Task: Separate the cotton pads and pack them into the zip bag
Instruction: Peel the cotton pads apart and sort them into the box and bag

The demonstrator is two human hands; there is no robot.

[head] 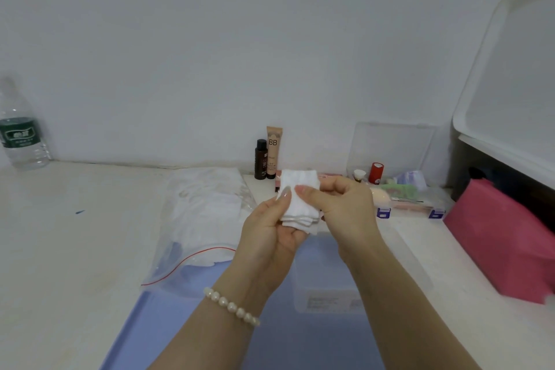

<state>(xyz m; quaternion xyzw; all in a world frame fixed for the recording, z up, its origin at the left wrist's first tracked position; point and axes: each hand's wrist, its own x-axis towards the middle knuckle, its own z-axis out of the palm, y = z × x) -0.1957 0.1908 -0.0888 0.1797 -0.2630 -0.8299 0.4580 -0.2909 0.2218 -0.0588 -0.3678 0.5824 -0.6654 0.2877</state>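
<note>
Head view: both hands meet above the middle of the table, holding a small stack of white cotton pads [300, 200] between them. The left hand [270, 231] cradles the stack from below and from its left side, thumb laid across the top pad's left edge, the lower pads resting against its fingers. The right hand [339, 204] comes in from the right, its thumb and fingers pinching the top pad's right side. The stack stands roughly on end, its long axis running from the near edge of the table toward the back wall, the upper end rising clear above both thumbs; at the lower end the pad edges fan out slightly, showing several layers.

The zip bag [198, 228] lies flat on the table just left of the hands, its red-lined mouth facing the near edge, with white pads already inside. A clear lidded box [327, 288] sits below the hands on a blue mat [192, 327]. Along the back edge stand a BB cream tube [274, 152] and a dark bottle [260, 159]; a water bottle [19, 129] is at the far left corner.
</note>
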